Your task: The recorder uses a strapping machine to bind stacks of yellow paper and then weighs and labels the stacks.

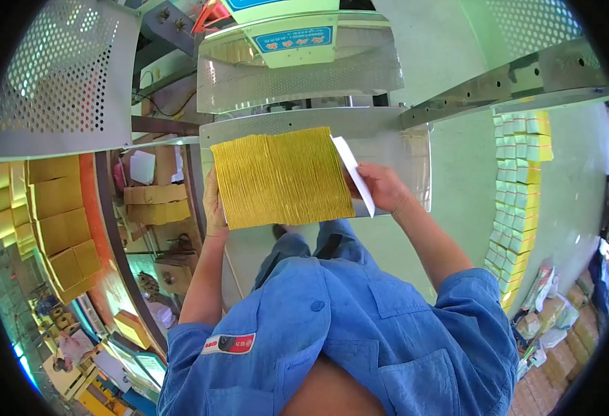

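A thick block of yellow paper sheets, its many thin edges turned up, lies level above a shiny metal tray. My left hand is closed around the block's left end, its fingers partly hidden along the side. At the right end a stiff white card leans slightly away from the block. My right hand grips this card, with the thumb on its outer face. Fingers show dimly in the gap between the card and the yellow sheets; whether they press on the block, I cannot tell.
Beyond the tray stands a shiny metal cover. A perforated metal panel is at the far left, and a metal beam juts in at the right. Stacked yellow bundles line the right floor. More yellow stacks fill the left.
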